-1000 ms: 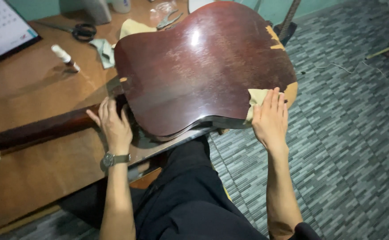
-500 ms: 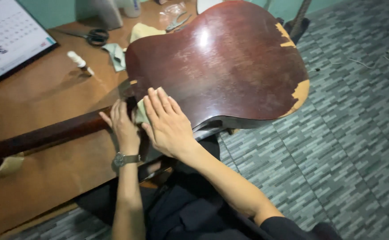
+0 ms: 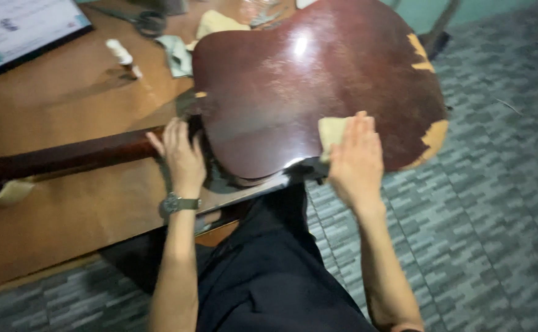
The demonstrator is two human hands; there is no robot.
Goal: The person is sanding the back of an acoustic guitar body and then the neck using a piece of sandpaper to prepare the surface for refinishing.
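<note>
A dark red guitar (image 3: 293, 80) lies face down on the wooden table (image 3: 66, 203), its body hanging past the table's edge over my lap. Chipped pale patches show along its right rim. My left hand (image 3: 183, 157), with a wristwatch, rests where the neck (image 3: 66, 157) joins the body and steadies it. My right hand (image 3: 355, 157) lies flat near the lower edge of the guitar's back and presses a small yellow cloth (image 3: 331, 132) against it.
At the table's back lie scissors (image 3: 146, 21), a small white bottle (image 3: 121, 55), crumpled rags (image 3: 176, 52), a second yellow cloth (image 3: 219, 24) and a calendar (image 3: 23, 27). Grey patterned tiles (image 3: 496, 215) cover the floor to the right.
My right hand with the cloth swept from the body's right edge across to the neck joint, then back right to the lower middle. My left hand stayed at the neck joint.
</note>
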